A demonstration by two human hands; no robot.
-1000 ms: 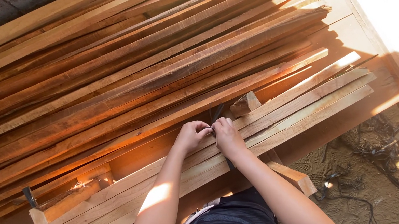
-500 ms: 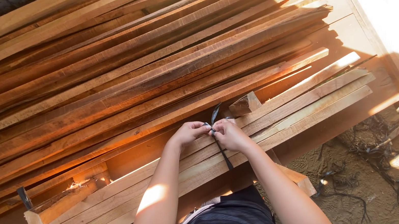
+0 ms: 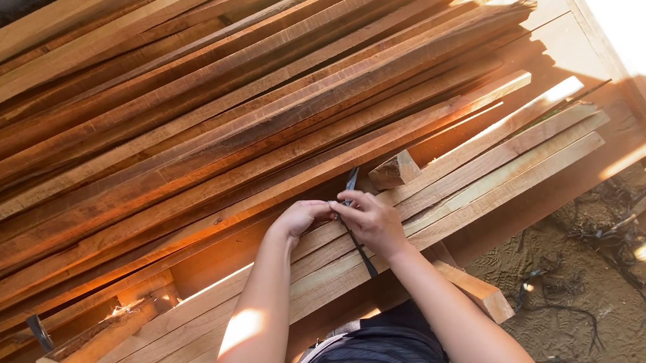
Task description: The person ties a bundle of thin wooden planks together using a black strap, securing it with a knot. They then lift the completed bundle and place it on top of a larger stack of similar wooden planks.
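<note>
Your left hand (image 3: 300, 216) and right hand (image 3: 369, 219) meet, fingers closed, pinching the black strap (image 3: 357, 227) that crosses the lower bundle of planks (image 3: 496, 167), binding them. A wood spacer block (image 3: 394, 170) props the upper stack (image 3: 207, 122) clear just beside.

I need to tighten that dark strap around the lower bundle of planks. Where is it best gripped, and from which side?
Take the dark strap on its stretch across the top of the lower plank bundle, coming from above on the near edge. There it lies flat and exposed; further up it slips under the upper plank stack. Both the left hand and right hand already pinch it there.
</note>
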